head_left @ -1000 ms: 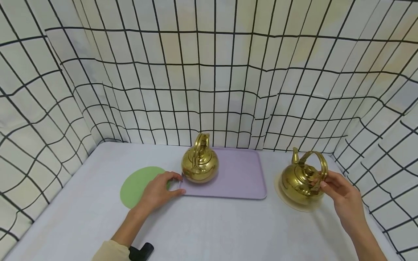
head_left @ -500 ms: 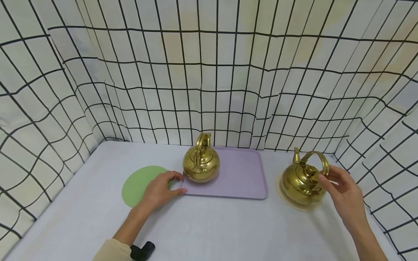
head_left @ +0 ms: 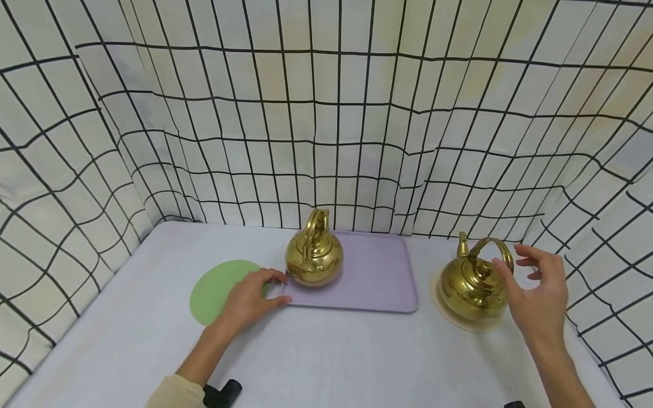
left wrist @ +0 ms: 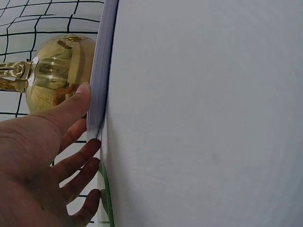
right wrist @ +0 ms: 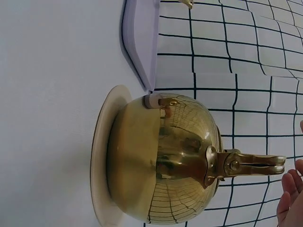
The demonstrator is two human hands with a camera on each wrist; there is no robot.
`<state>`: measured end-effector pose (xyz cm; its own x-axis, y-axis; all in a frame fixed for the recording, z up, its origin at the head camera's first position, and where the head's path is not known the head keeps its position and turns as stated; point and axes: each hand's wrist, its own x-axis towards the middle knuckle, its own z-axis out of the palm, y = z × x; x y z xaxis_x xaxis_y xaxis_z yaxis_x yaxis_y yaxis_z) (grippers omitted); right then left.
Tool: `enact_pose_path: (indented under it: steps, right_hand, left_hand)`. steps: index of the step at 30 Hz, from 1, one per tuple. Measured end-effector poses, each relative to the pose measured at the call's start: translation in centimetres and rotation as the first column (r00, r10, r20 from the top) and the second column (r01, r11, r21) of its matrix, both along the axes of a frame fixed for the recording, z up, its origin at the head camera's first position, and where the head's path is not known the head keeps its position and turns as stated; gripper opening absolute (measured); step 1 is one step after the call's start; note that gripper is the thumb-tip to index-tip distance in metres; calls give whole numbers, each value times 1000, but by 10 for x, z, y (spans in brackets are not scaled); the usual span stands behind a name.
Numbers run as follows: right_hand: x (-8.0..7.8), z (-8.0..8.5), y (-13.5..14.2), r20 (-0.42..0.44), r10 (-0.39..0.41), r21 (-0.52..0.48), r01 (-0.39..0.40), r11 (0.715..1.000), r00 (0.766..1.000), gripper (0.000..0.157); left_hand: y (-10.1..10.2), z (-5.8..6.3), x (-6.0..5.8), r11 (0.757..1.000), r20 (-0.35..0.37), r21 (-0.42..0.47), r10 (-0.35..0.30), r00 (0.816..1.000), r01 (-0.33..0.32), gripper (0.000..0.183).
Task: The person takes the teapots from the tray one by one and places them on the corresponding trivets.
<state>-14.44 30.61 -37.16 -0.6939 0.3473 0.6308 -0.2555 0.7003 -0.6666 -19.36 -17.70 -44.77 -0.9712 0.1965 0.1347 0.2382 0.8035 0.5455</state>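
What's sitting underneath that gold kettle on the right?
The right kettle stands on a pale round mat, whose rim shows around the kettle's base. The mat's middle is covered by the kettle. The right hand is beside the handle, not gripping it.

A staged recording booth: grid-patterned cloth backdrop (head_left: 326,130) on three sides around a plain white table (head_left: 326,357).

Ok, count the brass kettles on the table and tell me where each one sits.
2. One brass kettle stands on the lilac tray, near its left end; the other kettle stands on a cream round mat right of the tray, beside the right hand. None looks hidden.
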Motion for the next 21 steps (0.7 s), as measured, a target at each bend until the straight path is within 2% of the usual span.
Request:
enact_pose_path:
  steps: [5,11,15,21]
  right_hand:
    - [-3,1,-7,-66,39,66,-35,997,997,45]
    - [-5,0,-17,-140,116,95,-104,990,983,37]
    - [-7,-2,-25,-159,181,130,-161,978,971,35]
    - [-9,-6,-35,-141,259,158,-236,959,955,35]
  left_hand:
    - [1,1,2,1000,11,1,4,1000,-4,39]
    - [2,2,3,1000,7,3,4,1000,-4,39]
    - [1,2,3,1000,15,5,9,1000,-9,39]
    - [0,0,1,1000,12,5,11,1000,-11,38]
